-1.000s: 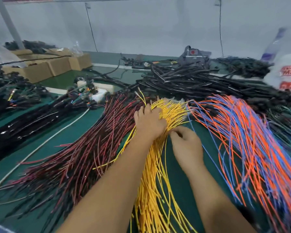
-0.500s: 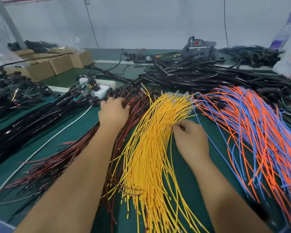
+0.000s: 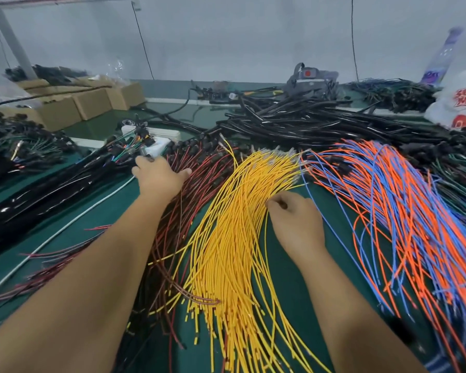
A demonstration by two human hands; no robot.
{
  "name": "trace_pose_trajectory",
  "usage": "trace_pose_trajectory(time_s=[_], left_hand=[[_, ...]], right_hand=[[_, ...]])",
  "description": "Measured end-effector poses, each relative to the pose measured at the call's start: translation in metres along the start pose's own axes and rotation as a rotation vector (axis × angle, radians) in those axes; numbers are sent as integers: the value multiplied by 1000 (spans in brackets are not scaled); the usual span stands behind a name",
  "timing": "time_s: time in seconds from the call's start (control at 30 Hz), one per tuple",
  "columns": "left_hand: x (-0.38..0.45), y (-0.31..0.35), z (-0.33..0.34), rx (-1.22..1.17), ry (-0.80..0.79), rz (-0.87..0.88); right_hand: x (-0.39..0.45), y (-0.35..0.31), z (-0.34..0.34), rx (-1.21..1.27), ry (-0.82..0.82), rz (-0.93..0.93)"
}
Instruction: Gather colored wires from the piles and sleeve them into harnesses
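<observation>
Shifted since the earlier frames: left hand [image 3: 160,175], formerly on the yellow wires, now lies left of centre in the frame at the far end of the dark red wires [image 3: 199,184], fingers spread flat and pointing up-frame, thumb out to the right, grasping nothing that can be seen. Right hand [image 3: 296,222]: unmoved, centre of frame, at the right edge of the yellow wires [image 3: 226,251], fingers curled inward against thumb and apparently pinching a few yellow strands, though the strands within the grip cannot be made out. Yellow wires: one fanned pile, running from centre frame to the bottom edge, metal terminals at the far end. Dark red wires: pile just left of the yellow, overlapping it low in the frame, partly under the left forearm. Orange and blue wires [image 3: 388,211]: mixed pile, right side of frame, sweeping to the lower right corner. Black sleeving tubes [image 3: 307,122]: tangled heap, upper centre, beyond the coloured piles. Black harnesses [image 3: 38,184]: bundle along the left side. Green table [image 3: 288,278]: bare patch between the yellow pile and the right forearm. Cardboard boxes [image 3: 92,103]: row at upper left. White plastic bag [image 3: 463,100] with red lettering: upper right edge.
</observation>
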State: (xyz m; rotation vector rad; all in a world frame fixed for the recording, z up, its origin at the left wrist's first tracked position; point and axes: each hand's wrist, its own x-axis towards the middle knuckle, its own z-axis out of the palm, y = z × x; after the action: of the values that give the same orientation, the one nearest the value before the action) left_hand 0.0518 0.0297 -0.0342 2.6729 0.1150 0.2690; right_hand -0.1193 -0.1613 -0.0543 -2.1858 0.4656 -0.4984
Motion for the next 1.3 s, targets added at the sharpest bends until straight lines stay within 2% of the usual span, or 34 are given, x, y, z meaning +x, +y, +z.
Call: trace_pose_trajectory(time_s=[0.1, 0.2, 0.37, 0.47, 0.67, 0.8, 0.93, 1.0, 1.1, 1.2, 1.3], left_hand=[[0, -6, -6, -69, -80, 46], [-2, -18, -8, -216, -8, 72], [-4, -24, -10, -736, 67, -181], [-9, -20, -10, -865, 151, -171], [-17, -17, -15, -830, 334, 20], [-16, -16, -12, -485, 502, 146], [-30, -4, -14, -330, 575, 324], [-40, 9, -20, -359, 474, 404], [-76, 44, -28, -381, 166, 527], [-125, 80, -15, -145, 88, 762], [-165, 103, -5, -135, -30, 818]], right_hand=[[1, 0, 0, -9, -13, 9], [1, 0, 0, -8, -12, 13], [-1, 0, -1, 0, -1, -25], [-1, 2, -2, 1, -8, -49], [-2, 4, -2, 23, -18, -47], [-2, 3, -2, 34, -14, -58], [-2, 1, -2, 8, -24, -74], [-3, -3, -2, 189, 2, -65], [-5, -9, -2, 497, 27, -68], [-3, -8, 0, 663, 63, -11], [0, -4, -5, 767, 231, 15]])
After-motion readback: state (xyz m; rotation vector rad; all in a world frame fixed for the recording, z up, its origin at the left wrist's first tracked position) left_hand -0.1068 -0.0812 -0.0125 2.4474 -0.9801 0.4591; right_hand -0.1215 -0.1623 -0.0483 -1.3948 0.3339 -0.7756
